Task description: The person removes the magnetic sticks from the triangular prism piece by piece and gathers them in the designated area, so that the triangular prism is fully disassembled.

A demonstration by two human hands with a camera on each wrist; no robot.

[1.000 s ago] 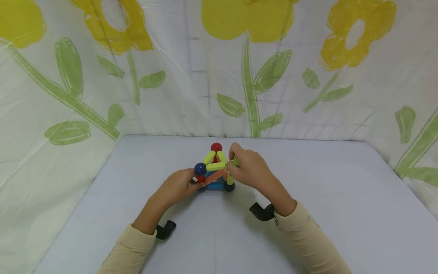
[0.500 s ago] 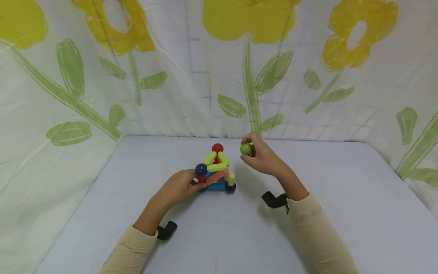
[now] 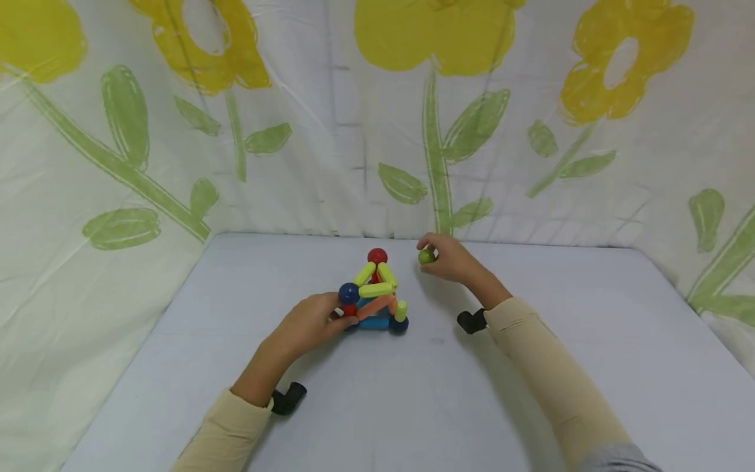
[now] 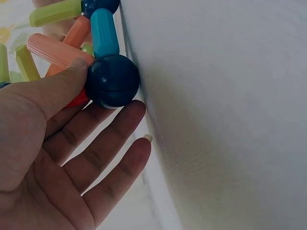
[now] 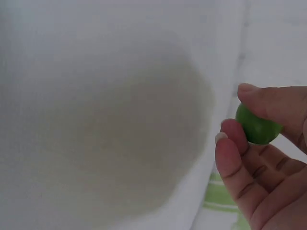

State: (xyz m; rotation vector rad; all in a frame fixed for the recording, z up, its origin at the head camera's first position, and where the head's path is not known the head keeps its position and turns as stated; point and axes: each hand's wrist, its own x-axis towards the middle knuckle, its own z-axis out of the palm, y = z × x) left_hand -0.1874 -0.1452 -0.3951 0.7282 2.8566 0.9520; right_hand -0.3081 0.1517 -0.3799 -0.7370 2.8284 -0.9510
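Observation:
A magnetic ball-and-rod structure (image 3: 377,289) stands on the table, with blue rods at its base, orange slanting rods and yellow-green rods higher up. A red ball (image 3: 377,256) tops its back corner and a dark blue ball (image 3: 348,294) its left corner. My left hand (image 3: 307,321) grips this left corner between thumb and fingers; in the left wrist view, a dark blue ball (image 4: 113,80) sits beside the fingertips. Right of the structure and apart from it, my right hand (image 3: 454,259) pinches a green ball (image 5: 259,125). One short yellow-green rod (image 3: 401,310) stands upright with a bare top.
The white table (image 3: 377,406) reaches back to a hanging cloth (image 3: 330,131) painted with yellow flowers. Black wrist-worn pieces (image 3: 289,398) jut from beside both sleeves.
My right hand has drawn away from the structure to the right, taking the green ball off the near right rods. The left hand keeps its grip on the left corner.

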